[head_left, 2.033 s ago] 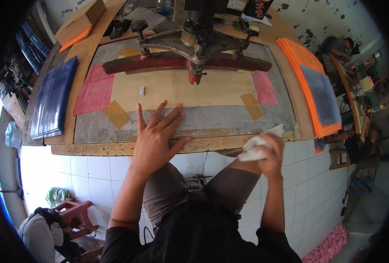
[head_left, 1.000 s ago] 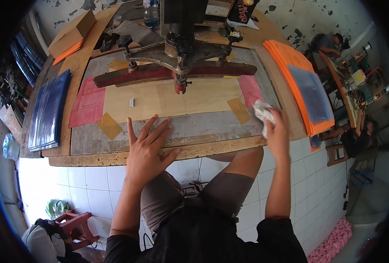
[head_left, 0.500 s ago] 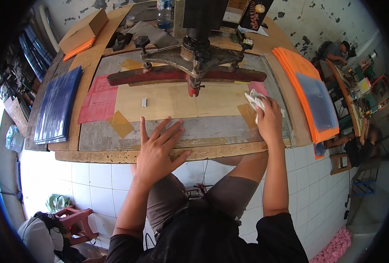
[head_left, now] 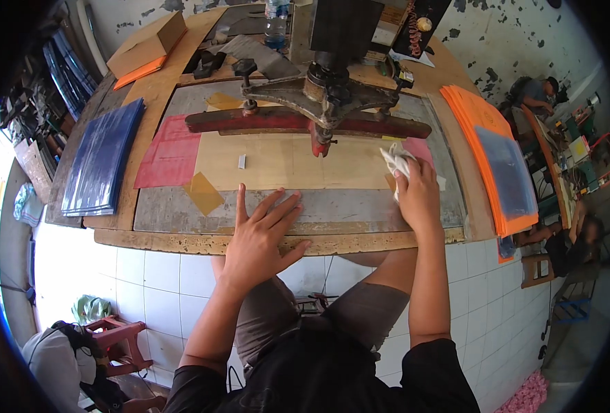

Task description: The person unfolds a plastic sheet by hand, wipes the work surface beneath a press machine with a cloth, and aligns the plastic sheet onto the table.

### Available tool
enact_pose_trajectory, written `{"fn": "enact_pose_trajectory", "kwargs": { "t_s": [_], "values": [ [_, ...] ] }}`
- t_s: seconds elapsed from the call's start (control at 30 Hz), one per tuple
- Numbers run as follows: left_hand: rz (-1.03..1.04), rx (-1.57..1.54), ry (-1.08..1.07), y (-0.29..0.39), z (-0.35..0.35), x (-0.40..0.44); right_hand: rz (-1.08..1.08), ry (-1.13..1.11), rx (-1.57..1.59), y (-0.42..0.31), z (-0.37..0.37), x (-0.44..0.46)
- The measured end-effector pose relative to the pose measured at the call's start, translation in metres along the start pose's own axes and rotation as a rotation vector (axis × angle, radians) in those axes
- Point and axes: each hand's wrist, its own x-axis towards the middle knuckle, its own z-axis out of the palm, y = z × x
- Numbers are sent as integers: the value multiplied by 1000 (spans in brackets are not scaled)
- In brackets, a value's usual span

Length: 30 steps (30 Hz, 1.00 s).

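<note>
My left hand (head_left: 260,233) lies flat with fingers spread on the front edge of the grey work plate (head_left: 160,208), holding nothing. A crumpled white cloth (head_left: 399,161) is bunched under the closed fingers of my right hand (head_left: 419,196), at the right end of a long cream sheet (head_left: 287,168). On that sheet lies a small white piece (head_left: 242,162). Pink sheets (head_left: 169,153) and brown tape (head_left: 203,195) border it. Above its back edge hangs a red press bar (head_left: 250,119) on a metal bracket (head_left: 291,95).
Blue plastic sheets (head_left: 102,162) are stacked at the left. Orange sheets (head_left: 480,138) with a clear blue cover lie at the right. Behind are a cardboard box (head_left: 146,47) and a water bottle (head_left: 276,26). Two other people sit at the far right, near another bench.
My right hand and the cloth have shifted slightly left relative to the sheet, covering more of the right tape. The whole view has moved a little; my left hand stays at the plate's edge.
</note>
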Motion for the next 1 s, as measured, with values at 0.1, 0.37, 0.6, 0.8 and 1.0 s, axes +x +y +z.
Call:
{"fn": "enact_pose_trajectory", "kwargs": {
  "t_s": [0.1, 0.37, 0.6, 0.8, 1.0],
  "values": [
    [5, -8, 4, 0, 0, 1, -332, -115, 265, -37, -18, -18],
    [6, 6, 21, -3, 2, -2, -317, -145, 272, -27, -12, -25],
    [23, -78, 3, -1, -8, -3, -268, -110, 212, -7, -35, -59],
    [-53, -47, 95, -2, 5, -5, -281, -173, 269, 3, -50, -71],
    [-26, -9, 87, -1, 4, -5, -179, -141, 404, -39, -40, -72]
  ]
}}
